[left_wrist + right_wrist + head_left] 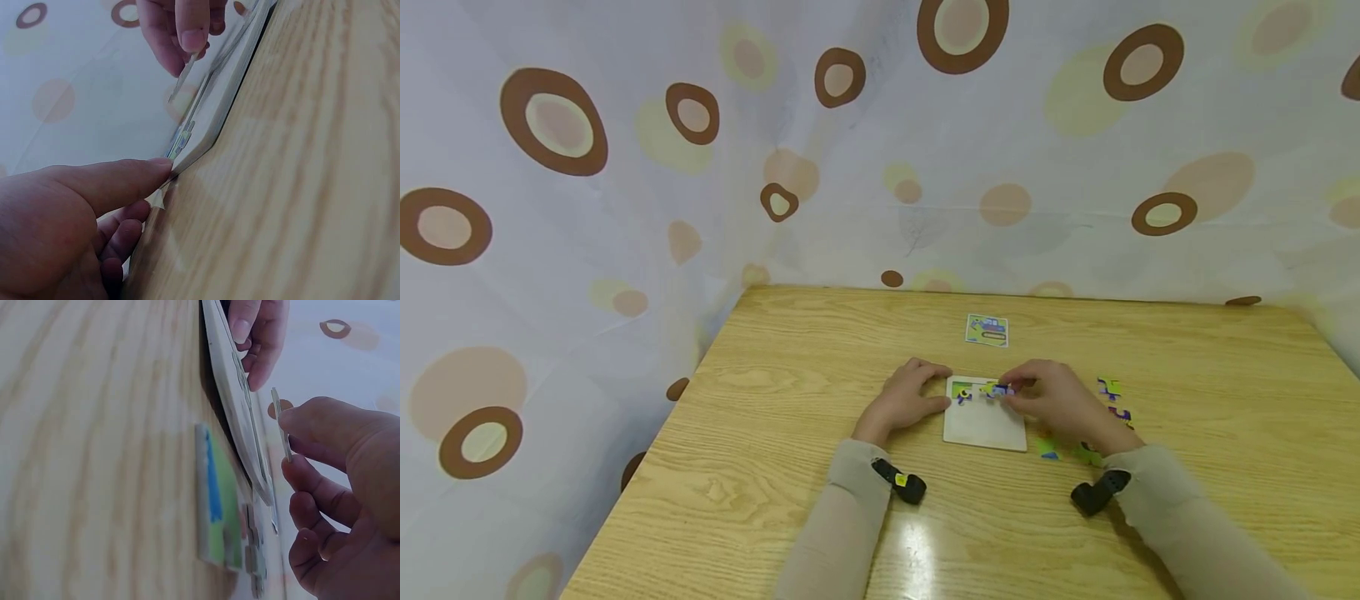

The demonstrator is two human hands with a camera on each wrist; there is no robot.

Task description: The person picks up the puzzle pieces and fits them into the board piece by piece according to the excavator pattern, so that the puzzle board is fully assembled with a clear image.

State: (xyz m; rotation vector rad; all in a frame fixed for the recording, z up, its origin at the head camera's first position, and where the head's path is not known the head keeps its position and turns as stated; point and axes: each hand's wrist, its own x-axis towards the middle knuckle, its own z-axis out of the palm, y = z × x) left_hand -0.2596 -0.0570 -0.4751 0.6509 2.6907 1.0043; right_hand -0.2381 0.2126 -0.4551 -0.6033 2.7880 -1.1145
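Observation:
A white square puzzle board [985,427] lies on the table, with one printed jigsaw piece [962,395] in its upper left corner. My left hand [904,398] holds the board by its left edge, the thumb against the rim in the left wrist view. Above the board's upper right, my right hand [1054,398] pinches a second jigsaw piece [997,390] between thumb and fingers. The right wrist view shows this held piece [280,425] edge-on, raised off the board.
Loose jigsaw pieces lie right of the board, among them a green and blue piece [1048,448] and a yellow and purple piece [1108,387]. Behind the board is a small picture card [987,330] showing a vehicle. A spotted cloth [850,167] hangs behind the wooden table [760,417].

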